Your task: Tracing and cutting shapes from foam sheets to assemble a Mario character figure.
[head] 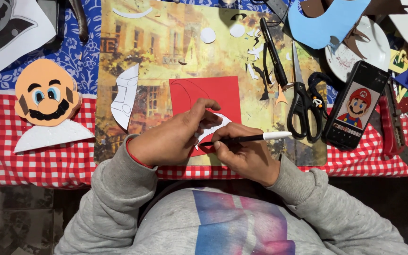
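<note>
My left hand (175,134) presses a white paper cut-out (219,123) flat on a red foam sheet (204,97). My right hand (244,151) grips a black pen with a white end (256,138), its tip touching the edge of the white cut-out. A faint curved line is drawn near the red sheet's top left. The sheet lies on a yellow picture mat (166,56). Both hands partly hide the cut-out.
Black scissors (303,106) and a black marker (274,52) lie right of the red sheet. A phone (357,106) shows a cartoon figure. A foam cartoon face (47,97) sits at left, another white paper template (125,97) beside it. A blue foam piece (324,21) lies at the top right.
</note>
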